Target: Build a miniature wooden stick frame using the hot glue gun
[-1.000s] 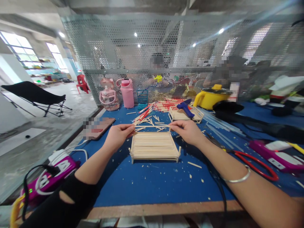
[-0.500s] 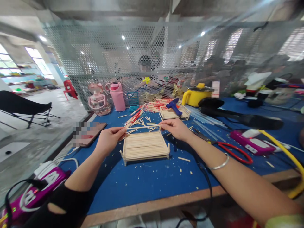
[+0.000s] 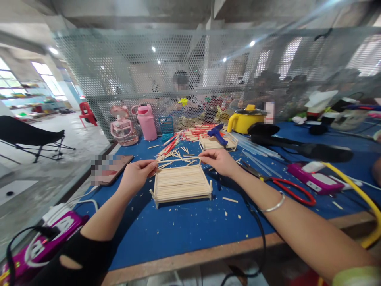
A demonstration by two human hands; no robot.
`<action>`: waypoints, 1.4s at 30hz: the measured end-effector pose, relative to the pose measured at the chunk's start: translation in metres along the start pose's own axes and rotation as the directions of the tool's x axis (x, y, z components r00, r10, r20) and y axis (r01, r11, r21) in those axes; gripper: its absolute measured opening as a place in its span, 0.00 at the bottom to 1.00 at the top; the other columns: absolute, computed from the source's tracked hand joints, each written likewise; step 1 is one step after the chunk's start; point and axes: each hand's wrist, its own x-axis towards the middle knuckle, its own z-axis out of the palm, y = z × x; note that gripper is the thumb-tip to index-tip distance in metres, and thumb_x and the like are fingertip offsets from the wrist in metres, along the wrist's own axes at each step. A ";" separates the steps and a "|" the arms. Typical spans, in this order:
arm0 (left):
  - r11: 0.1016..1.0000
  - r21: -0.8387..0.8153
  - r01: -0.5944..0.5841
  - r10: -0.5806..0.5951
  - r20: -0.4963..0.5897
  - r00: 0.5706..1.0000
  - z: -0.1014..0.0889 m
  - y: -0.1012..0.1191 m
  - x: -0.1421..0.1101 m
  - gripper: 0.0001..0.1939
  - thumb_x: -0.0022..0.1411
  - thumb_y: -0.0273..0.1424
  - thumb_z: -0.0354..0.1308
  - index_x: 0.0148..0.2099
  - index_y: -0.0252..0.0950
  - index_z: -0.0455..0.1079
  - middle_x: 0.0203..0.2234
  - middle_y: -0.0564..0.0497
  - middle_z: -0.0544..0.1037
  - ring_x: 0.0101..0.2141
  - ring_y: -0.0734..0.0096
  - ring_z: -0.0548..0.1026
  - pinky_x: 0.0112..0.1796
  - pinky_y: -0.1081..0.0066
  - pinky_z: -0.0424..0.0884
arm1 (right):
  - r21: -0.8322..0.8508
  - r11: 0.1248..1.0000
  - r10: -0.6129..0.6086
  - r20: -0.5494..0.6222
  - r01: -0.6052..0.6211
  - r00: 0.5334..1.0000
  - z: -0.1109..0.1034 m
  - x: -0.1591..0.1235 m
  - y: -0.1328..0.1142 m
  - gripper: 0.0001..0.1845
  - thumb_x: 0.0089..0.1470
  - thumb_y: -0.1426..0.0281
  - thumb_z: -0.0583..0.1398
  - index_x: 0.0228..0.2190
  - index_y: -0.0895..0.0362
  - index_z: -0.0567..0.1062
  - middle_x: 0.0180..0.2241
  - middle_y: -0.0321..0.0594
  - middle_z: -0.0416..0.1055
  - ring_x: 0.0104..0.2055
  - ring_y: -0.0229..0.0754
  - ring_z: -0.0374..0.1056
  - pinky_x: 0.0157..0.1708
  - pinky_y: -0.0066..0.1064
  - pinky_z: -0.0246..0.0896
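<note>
A thin wooden stick (image 3: 178, 159) spans the far edge of a small slatted wooden frame (image 3: 182, 183), which looks like a miniature bed on short legs. My left hand (image 3: 139, 174) pinches the stick's left end near the frame's back left corner. At the other end, my right hand (image 3: 218, 161) pinches it by the back right corner. Whether the stick touches the corner posts I cannot tell. Behind my right hand, a blue glue gun (image 3: 218, 134) rests on a second wooden frame (image 3: 205, 143).
Loose sticks (image 3: 181, 153) and red-tipped bundles lie behind the frame. Red-handled scissors (image 3: 293, 190), clear glue sticks (image 3: 262, 149) and a purple power strip (image 3: 312, 178) are on the right. A phone (image 3: 117, 169) lies left. Pink bottles (image 3: 146, 122) and a yellow pot (image 3: 245, 120) stand behind.
Both hands keep the stick at the frame's far edge, with almost no movement. The whole view has shifted very slightly.
</note>
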 end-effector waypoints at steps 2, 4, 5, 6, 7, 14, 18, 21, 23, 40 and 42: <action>1.000 -0.015 0.007 -0.007 -0.002 1.000 0.001 0.001 -0.001 0.24 0.42 0.46 0.68 0.37 0.33 0.79 0.26 0.49 0.80 0.25 0.74 0.73 0.30 0.74 0.70 | -0.024 1.000 -0.008 -0.025 0.008 1.000 0.000 0.000 0.000 0.13 0.49 0.64 0.61 0.34 0.59 0.79 0.29 0.39 0.78 0.30 0.39 0.70 0.33 0.31 0.64; 1.000 -0.026 0.011 -0.012 -0.004 1.000 0.001 0.003 -0.002 0.24 0.41 0.46 0.68 0.37 0.33 0.79 0.25 0.49 0.80 0.25 0.73 0.73 0.31 0.74 0.71 | -0.054 0.998 -0.021 -0.045 0.018 0.999 0.000 0.000 -0.001 0.12 0.49 0.64 0.61 0.33 0.58 0.79 0.30 0.39 0.78 0.31 0.40 0.71 0.34 0.31 0.65; 0.999 -0.031 0.013 -0.013 -0.005 1.000 0.001 0.005 -0.003 0.24 0.41 0.46 0.68 0.36 0.33 0.79 0.25 0.49 0.80 0.25 0.73 0.73 0.31 0.74 0.70 | -0.069 0.997 -0.027 -0.050 0.024 0.998 0.000 -0.001 -0.002 0.12 0.49 0.64 0.61 0.33 0.58 0.80 0.30 0.39 0.78 0.32 0.40 0.71 0.34 0.31 0.65; 0.999 -0.034 0.014 -0.014 -0.007 1.000 0.001 0.006 -0.004 0.23 0.40 0.45 0.68 0.36 0.33 0.79 0.24 0.50 0.80 0.25 0.74 0.73 0.31 0.73 0.70 | -0.086 0.996 -0.034 -0.052 0.029 0.998 -0.001 -0.001 -0.003 0.12 0.49 0.64 0.61 0.32 0.58 0.80 0.30 0.39 0.78 0.32 0.40 0.71 0.34 0.31 0.64; 0.999 -0.037 0.015 -0.015 -0.010 1.000 0.002 0.007 -0.004 0.23 0.40 0.45 0.68 0.35 0.33 0.79 0.24 0.50 0.80 0.24 0.74 0.72 0.30 0.73 0.70 | -0.103 0.994 -0.041 -0.052 0.035 0.998 -0.001 -0.002 -0.003 0.12 0.50 0.64 0.60 0.32 0.58 0.80 0.30 0.39 0.79 0.31 0.40 0.71 0.34 0.31 0.64; 0.995 -0.100 0.017 -0.018 -0.006 1.000 0.003 0.013 -0.007 0.20 0.42 0.44 0.67 0.32 0.31 0.78 0.22 0.50 0.78 0.23 0.74 0.72 0.29 0.73 0.69 | -0.173 0.981 -0.097 -0.054 0.087 0.994 -0.002 -0.003 -0.008 0.10 0.51 0.66 0.60 0.29 0.57 0.80 0.29 0.38 0.79 0.31 0.41 0.72 0.33 0.30 0.63; 0.982 -0.185 0.044 -0.040 0.025 0.999 0.003 0.010 -0.004 0.22 0.48 0.45 0.63 0.35 0.30 0.77 0.28 0.46 0.79 0.28 0.70 0.76 0.30 0.72 0.71 | -0.187 0.978 -0.108 -0.052 0.097 0.993 -0.002 -0.001 -0.008 0.11 0.51 0.65 0.59 0.29 0.57 0.80 0.27 0.38 0.78 0.29 0.41 0.71 0.32 0.30 0.63; 0.973 -0.224 0.063 -0.058 0.030 0.998 0.003 0.008 -0.002 0.22 0.51 0.45 0.59 0.37 0.29 0.75 0.29 0.44 0.78 0.28 0.70 0.77 0.29 0.72 0.71 | -0.196 0.976 -0.107 -0.051 0.095 0.993 -0.001 -0.001 -0.008 0.11 0.51 0.64 0.59 0.29 0.57 0.80 0.27 0.38 0.78 0.29 0.41 0.71 0.32 0.30 0.63; 0.972 -0.227 0.065 -0.059 0.032 0.998 0.003 0.007 -0.001 0.22 0.52 0.45 0.58 0.37 0.28 0.75 0.29 0.44 0.78 0.28 0.70 0.76 0.29 0.72 0.71 | -0.198 0.976 -0.103 -0.052 0.091 0.993 -0.001 -0.002 -0.009 0.11 0.51 0.64 0.59 0.29 0.57 0.80 0.28 0.38 0.78 0.29 0.41 0.71 0.32 0.30 0.62; 1.000 0.013 -0.021 0.021 0.019 1.000 0.006 0.011 -0.009 0.26 0.43 0.45 0.67 0.41 0.31 0.78 0.28 0.48 0.80 0.26 0.74 0.70 0.27 0.73 0.71 | -0.082 0.995 -0.066 -0.063 0.061 0.996 0.002 -0.004 -0.007 0.13 0.50 0.62 0.59 0.32 0.58 0.78 0.28 0.39 0.77 0.30 0.40 0.70 0.33 0.31 0.64; 0.999 0.024 -0.023 0.022 0.017 1.000 0.006 0.009 -0.008 0.26 0.44 0.45 0.67 0.42 0.32 0.78 0.30 0.48 0.80 0.26 0.74 0.70 0.27 0.74 0.70 | -0.057 0.997 -0.059 -0.104 0.054 0.993 -0.005 -0.001 -0.009 0.19 0.51 0.61 0.58 0.41 0.59 0.75 0.31 0.40 0.76 0.31 0.40 0.71 0.33 0.31 0.65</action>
